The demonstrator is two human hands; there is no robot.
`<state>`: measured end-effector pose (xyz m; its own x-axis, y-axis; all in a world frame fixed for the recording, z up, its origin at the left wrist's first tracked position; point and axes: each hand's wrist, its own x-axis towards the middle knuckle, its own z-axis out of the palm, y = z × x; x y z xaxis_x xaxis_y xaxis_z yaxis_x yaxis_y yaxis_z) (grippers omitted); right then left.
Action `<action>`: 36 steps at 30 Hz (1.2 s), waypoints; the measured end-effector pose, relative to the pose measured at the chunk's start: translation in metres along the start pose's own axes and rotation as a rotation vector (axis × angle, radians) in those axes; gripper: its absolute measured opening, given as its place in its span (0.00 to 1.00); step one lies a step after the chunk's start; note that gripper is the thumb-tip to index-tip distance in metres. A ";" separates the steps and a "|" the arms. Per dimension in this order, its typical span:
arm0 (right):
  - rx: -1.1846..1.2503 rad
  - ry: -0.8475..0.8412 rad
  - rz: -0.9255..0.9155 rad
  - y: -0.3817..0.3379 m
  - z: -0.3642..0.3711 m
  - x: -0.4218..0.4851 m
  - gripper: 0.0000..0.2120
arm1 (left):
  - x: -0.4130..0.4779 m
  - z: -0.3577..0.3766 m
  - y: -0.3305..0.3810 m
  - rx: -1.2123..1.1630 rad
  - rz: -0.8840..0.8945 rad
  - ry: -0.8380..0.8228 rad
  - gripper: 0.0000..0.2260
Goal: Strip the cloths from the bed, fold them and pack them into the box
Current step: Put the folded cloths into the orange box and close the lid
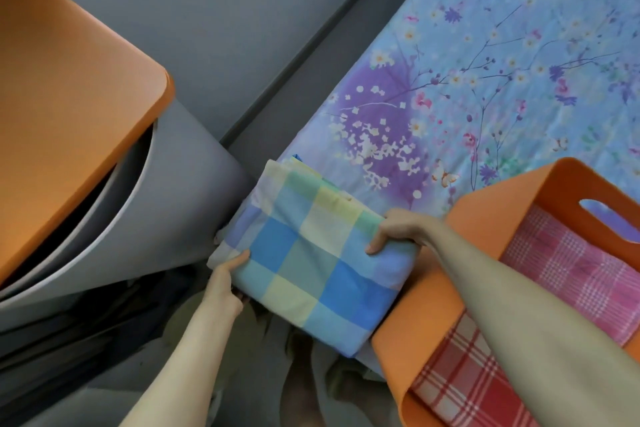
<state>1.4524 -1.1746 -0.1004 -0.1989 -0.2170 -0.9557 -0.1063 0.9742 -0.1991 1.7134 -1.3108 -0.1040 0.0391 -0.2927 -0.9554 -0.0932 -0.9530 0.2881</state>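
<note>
Checked cloth [311,260] folded, now at the packing step.
Left hand [225,284] and right hand [398,229] grip its edges; next, probably, lift into box [502,211] alongside.

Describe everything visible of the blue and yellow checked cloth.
The checked cloth is soft fabric in large blue, green and pale yellow squares, folded into a thick bundle. It is at the corner of the bed beside the orange box. The left hand grips its left edge, the right hand its right edge.
</note>
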 end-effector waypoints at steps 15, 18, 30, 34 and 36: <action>-0.031 0.841 -0.351 0.011 -0.062 -0.281 0.20 | -0.188 0.123 0.093 0.180 0.525 -0.407 0.11; 0.217 0.946 -0.323 0.059 -0.061 -0.319 0.21 | -0.234 0.170 0.088 0.290 0.639 -0.579 0.19; 1.018 0.949 -0.082 0.241 0.023 -0.378 0.12 | -0.309 0.275 -0.094 1.068 0.998 -0.700 0.32; 1.154 0.873 0.007 0.260 0.073 -0.328 0.15 | -0.277 0.264 -0.136 1.245 0.997 -0.688 0.30; 1.164 0.802 0.048 0.260 0.092 -0.294 0.16 | -0.254 0.260 -0.145 1.331 1.018 -0.645 0.30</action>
<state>1.5727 -0.8513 0.1090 -0.7133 0.2250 -0.6637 0.6902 0.3897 -0.6097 1.4580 -1.0779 0.0802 -0.8631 -0.2807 -0.4198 -0.4998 0.3560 0.7896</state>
